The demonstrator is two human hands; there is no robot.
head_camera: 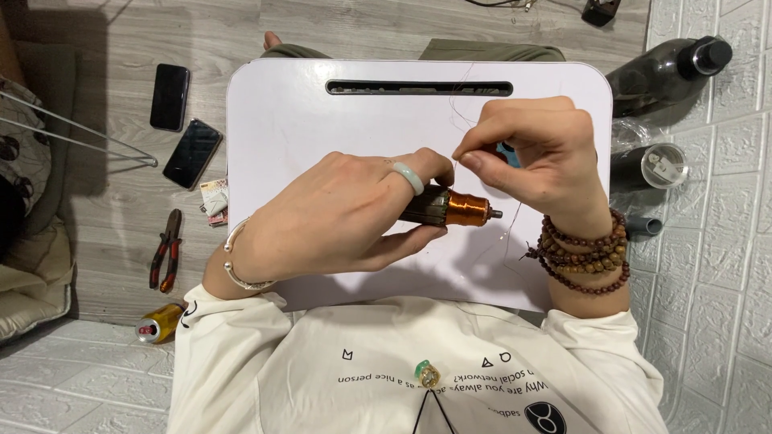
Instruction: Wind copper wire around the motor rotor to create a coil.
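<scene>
- Nearest to us, a small green pendant (pixel 427 373) hangs on a dark cord against our white sweatshirt (pixel 402 362).
- Our left hand (pixel 338 217), with a pale green ring on one finger and a silver bangle at the wrist, has its grip closed around the dark body of a small motor part (pixel 450 207), holding it just above the desk (pixel 305 120).
- Copper wire is wound in a tight coil at the right end of the motor part, and a short metal shaft sticks out past the coil.
- Our right hand (pixel 535 153), with brown bead bracelets stacked at the wrist, pinches a thin strand of wire (pixel 458 120) between thumb and forefinger, right above the coil; its grip is closed on that strand.
- Loose wire trails up toward the slot in the desk and down beside the right wrist.
- On the wooden floor to the left lie red-handled pliers (pixel 165 249), a can (pixel 158 322) and two dark phones (pixel 181 120).
- Farther off to the right, a dark bottle (pixel 667 68) lies on its side and a second container (pixel 647 167) lies beside the desk.
</scene>
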